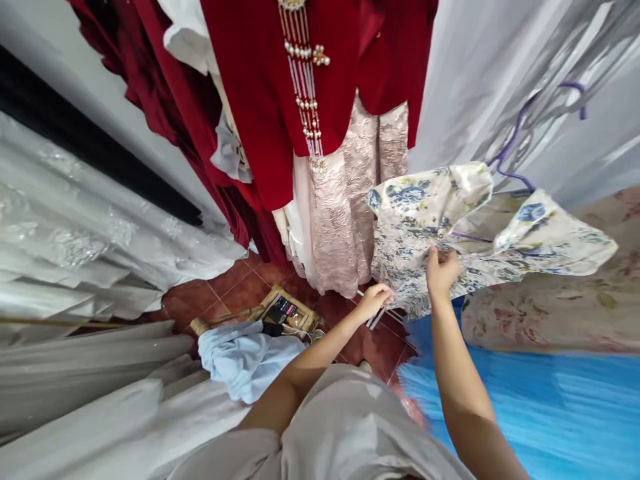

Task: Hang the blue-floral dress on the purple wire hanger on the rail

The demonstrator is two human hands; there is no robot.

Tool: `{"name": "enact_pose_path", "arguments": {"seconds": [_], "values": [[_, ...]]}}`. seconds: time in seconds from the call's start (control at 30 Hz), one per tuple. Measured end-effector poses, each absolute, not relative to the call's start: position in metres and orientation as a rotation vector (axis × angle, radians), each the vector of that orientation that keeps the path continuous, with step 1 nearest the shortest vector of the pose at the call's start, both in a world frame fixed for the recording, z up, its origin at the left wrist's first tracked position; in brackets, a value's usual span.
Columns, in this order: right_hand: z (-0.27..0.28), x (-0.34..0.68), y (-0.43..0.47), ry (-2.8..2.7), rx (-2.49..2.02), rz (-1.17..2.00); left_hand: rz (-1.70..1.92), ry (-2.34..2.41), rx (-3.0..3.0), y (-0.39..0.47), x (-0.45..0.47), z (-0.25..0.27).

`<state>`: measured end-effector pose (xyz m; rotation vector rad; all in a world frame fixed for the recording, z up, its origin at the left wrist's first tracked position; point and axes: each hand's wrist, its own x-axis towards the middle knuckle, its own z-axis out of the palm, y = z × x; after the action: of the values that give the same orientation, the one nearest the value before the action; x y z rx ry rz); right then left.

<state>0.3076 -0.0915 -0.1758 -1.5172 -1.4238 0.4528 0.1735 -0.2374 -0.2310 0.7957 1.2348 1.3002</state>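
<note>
A floral blouse (pixel 415 227), cream with blue and yellow-green flowers, hangs on a purple hanger (pixel 513 143) to the right of centre. My right hand (pixel 443 270) pinches the front of the blouse just below its neckline, thumb and fingers together. At the lower left hem, my left hand (pixel 376 301) has its fingers closed on the fabric edge. The far side of the blouse is hidden, and so are the fingertips behind the cloth.
A red jacket (pixel 320 113) with beaded strands hangs ahead over a pink textured skirt (pixel 345 220). White gowns (pixel 90 220) line the left. Blue tulle (pixel 550 400) spreads at lower right. A bamboo chair (pixel 295 310) carrying a phone and light blue cloth (pixel 250 360) stands on red tiles.
</note>
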Motion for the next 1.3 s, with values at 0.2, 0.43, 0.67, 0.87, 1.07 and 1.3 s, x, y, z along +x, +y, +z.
{"name": "enact_pose_path", "arguments": {"seconds": [0.2, 0.43, 0.67, 0.87, 1.07, 1.3], "values": [[-0.182, 0.296, -0.114, -1.377, -1.415, 0.772, 1.46, 1.265, 1.219, -0.178, 0.178, -0.203], [-0.165, 0.288, -0.186, -1.157, -1.253, 0.906, 1.397, 1.137, 1.875, -0.159, 0.175, -0.197], [-0.102, 0.272, -0.192, -1.062, -1.148, 0.918, 1.301, 1.145, 1.856, -0.176, 0.158, -0.186], [-0.017, 0.272, -0.149, -0.973, -0.982, 0.706, 1.155, 1.182, 1.819, -0.205, 0.146, -0.204], [0.014, 0.275, -0.138, -1.097, -0.957, 0.773, 1.146, 1.02, 1.935, -0.197, 0.135, -0.165], [0.004, 0.291, -0.161, -1.163, -0.956, 0.802, 1.44, 0.954, 2.435, -0.133, 0.136, -0.012]]}}
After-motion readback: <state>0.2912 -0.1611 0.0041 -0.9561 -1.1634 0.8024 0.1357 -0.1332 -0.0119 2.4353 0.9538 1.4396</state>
